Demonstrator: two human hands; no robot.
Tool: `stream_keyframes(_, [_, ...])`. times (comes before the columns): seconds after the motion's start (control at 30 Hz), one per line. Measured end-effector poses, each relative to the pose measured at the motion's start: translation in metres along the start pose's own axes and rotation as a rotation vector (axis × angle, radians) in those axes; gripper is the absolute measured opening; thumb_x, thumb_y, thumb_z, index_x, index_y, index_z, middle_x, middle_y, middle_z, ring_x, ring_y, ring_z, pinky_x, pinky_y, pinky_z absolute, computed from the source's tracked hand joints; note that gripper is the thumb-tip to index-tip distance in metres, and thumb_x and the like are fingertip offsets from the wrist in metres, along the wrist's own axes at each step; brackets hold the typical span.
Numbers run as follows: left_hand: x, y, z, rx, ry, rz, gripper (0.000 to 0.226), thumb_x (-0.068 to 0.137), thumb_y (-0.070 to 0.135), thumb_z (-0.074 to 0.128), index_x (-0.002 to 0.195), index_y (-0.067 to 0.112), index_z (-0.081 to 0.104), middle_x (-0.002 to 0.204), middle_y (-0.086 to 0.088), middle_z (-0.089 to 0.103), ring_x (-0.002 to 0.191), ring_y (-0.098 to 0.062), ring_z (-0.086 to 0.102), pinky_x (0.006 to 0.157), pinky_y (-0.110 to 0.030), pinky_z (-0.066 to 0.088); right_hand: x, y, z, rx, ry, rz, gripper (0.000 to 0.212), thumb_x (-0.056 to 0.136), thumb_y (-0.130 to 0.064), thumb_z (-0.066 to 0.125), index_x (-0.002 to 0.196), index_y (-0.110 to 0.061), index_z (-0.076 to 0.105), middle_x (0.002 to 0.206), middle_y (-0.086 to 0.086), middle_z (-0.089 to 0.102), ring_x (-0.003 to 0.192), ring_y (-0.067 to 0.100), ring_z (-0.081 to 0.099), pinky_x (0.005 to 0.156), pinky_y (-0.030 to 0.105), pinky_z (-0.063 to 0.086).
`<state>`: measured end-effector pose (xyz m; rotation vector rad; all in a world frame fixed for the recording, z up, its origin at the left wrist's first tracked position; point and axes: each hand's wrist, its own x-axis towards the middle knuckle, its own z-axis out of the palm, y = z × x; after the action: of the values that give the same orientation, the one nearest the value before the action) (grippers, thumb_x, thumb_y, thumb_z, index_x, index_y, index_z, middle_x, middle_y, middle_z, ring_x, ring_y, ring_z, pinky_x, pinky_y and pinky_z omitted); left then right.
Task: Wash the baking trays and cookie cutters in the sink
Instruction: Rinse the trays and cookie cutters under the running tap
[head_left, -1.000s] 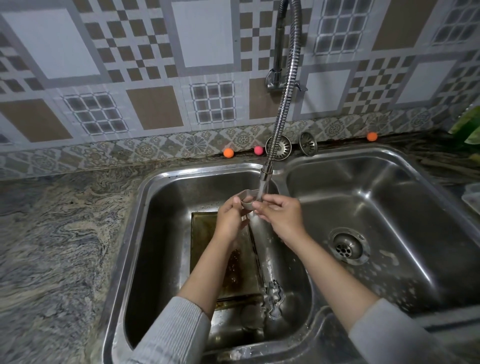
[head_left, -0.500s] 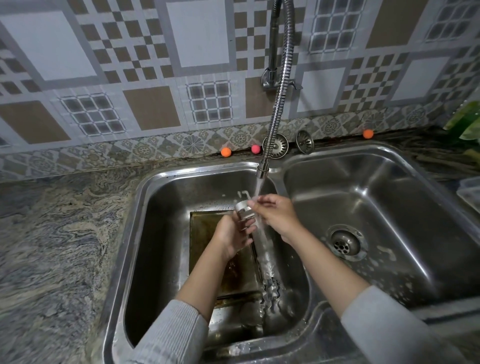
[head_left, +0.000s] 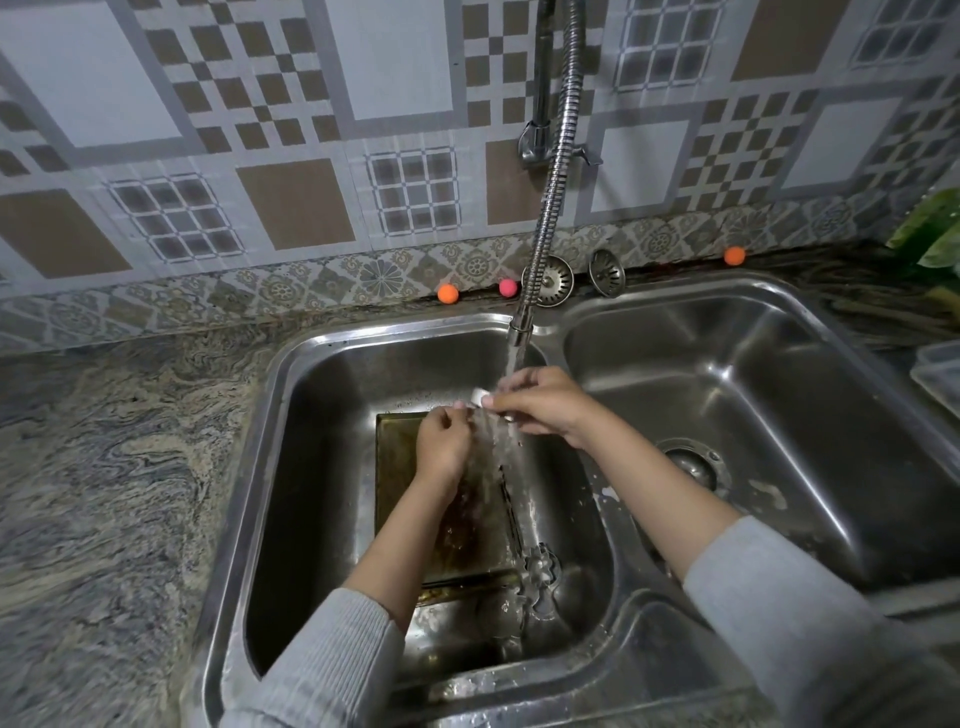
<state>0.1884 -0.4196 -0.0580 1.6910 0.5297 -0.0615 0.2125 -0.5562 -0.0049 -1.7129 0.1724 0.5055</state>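
Under the running water of the hose faucet (head_left: 519, 328), a small metal cookie cutter (head_left: 478, 398) sits between both hands over the left sink basin (head_left: 322, 374). My right hand (head_left: 545, 408) pinches it from the right with curled fingers. From the left, my left hand (head_left: 441, 441) holds it with curled fingers, and the blur hides the exact grip. On the basin floor below lies a stained baking tray (head_left: 400, 457), partly covered by my left forearm. A flower-shaped cookie cutter (head_left: 543, 569) lies by the tray's right front corner.
The right basin (head_left: 779, 374) holds only its drain (head_left: 691, 462). Two metal strainer plugs (head_left: 607, 273) and small coloured balls (head_left: 448, 293) line the back ledge. A clear plastic container (head_left: 940, 374) and green leaves (head_left: 932, 228) are at the right edge. Granite counter (head_left: 104, 467) spreads left.
Both hands have sunk a little below the nozzle with the cutter, which has turned between the fingers. Water keeps running over it.
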Motion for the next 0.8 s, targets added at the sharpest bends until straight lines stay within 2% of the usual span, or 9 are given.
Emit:
stream_keyframes(0.1, [-0.003,-0.014,0.005,0.086,-0.023,-0.013,0.018,0.097,0.022,0.047,0.082,0.018,0.056,0.086,-0.010,0.065,0.080,-0.026,0.063,0.074,-0.037,0.051,-0.001,-0.008,0.003,0.050,0.011,-0.016,0.045,0.077,-0.020,0.077,0.117,-0.009,0.059,0.094,0.002,0.070,0.081,0.009,0.064,0.077,0.026,0.051])
stream_keyframes(0.17, [-0.010,-0.029,0.008,0.306,-0.162,0.047,0.013,0.093,0.018,0.053,0.081,0.017,0.059,0.086,-0.007,0.066,0.086,-0.025,0.064,0.078,-0.034,0.051,-0.009,-0.012,-0.001,-0.011,-0.019,-0.025,0.044,0.078,-0.022,0.076,0.117,-0.011,0.059,0.098,0.003,0.071,0.085,0.011,0.066,0.079,0.032,0.053])
stream_keyframes(0.23, [-0.022,-0.042,0.011,0.563,-0.375,0.114,0.010,0.087,0.020,0.062,0.093,0.013,0.063,0.093,-0.005,0.067,0.089,-0.020,0.063,0.080,-0.031,0.051,-0.016,-0.011,-0.013,-0.103,-0.025,-0.036,0.043,0.076,-0.026,0.077,0.114,-0.013,0.061,0.099,0.002,0.071,0.084,0.012,0.067,0.075,0.035,0.056])
stream_keyframes(0.33, [-0.038,-0.062,0.020,0.981,-0.633,0.276,0.051,0.077,0.032,0.075,0.121,0.016,0.054,0.116,-0.003,0.059,0.104,-0.022,0.060,0.088,-0.036,0.052,-0.028,0.001,-0.046,-0.218,0.062,-0.041,0.043,0.074,-0.027,0.078,0.112,-0.019,0.060,0.098,-0.002,0.068,0.082,0.011,0.067,0.075,0.035,0.057])
stream_keyframes(0.4, [-0.043,-0.076,0.027,1.304,-0.733,0.442,0.063,0.077,0.030,0.074,0.132,0.018,0.044,0.126,-0.007,0.052,0.113,-0.028,0.054,0.091,-0.039,0.049,-0.034,0.018,-0.075,-0.212,0.178,-0.028,0.045,0.073,-0.020,0.078,0.114,-0.018,0.059,0.095,-0.002,0.065,0.078,0.014,0.065,0.072,0.034,0.055])
stream_keyframes(0.47, [-0.045,-0.090,0.033,1.476,-0.788,0.520,0.072,0.078,0.025,0.074,0.138,0.017,0.037,0.129,-0.012,0.048,0.117,-0.032,0.051,0.092,-0.042,0.046,-0.039,0.041,-0.105,-0.216,0.322,-0.001,0.052,0.070,-0.014,0.081,0.117,-0.013,0.058,0.097,0.003,0.062,0.082,0.018,0.061,0.070,0.030,0.049])
stream_keyframes(0.6, [-0.044,-0.104,0.038,1.518,-0.785,0.555,0.071,0.080,0.023,0.072,0.140,0.014,0.035,0.129,-0.012,0.046,0.121,-0.031,0.047,0.093,-0.041,0.046,-0.049,0.094,-0.146,-0.500,0.449,0.204,0.055,0.063,-0.016,0.086,0.111,-0.013,0.059,0.097,0.005,0.060,0.091,0.021,0.059,0.074,0.024,0.042])
stream_keyframes(0.73, [-0.040,-0.108,0.038,1.432,-0.734,0.571,0.064,0.081,0.026,0.070,0.136,0.016,0.040,0.125,-0.009,0.049,0.116,-0.029,0.052,0.092,-0.038,0.046,-0.051,0.137,-0.143,-0.921,0.287,0.350,0.022,0.070,-0.020,0.076,0.084,-0.018,0.060,0.091,0.007,0.066,0.090,0.026,0.065,0.067,0.024,0.048])
stream_keyframes(0.8, [-0.036,-0.112,0.037,1.363,-0.712,0.561,0.066,0.079,0.024,0.071,0.137,0.020,0.040,0.124,-0.006,0.050,0.114,-0.026,0.053,0.092,-0.037,0.047,-0.049,0.149,-0.135,-1.009,0.199,0.399,0.036,0.064,-0.023,0.081,0.094,-0.016,0.063,0.098,0.008,0.067,0.091,0.024,0.065,0.074,0.026,0.052])
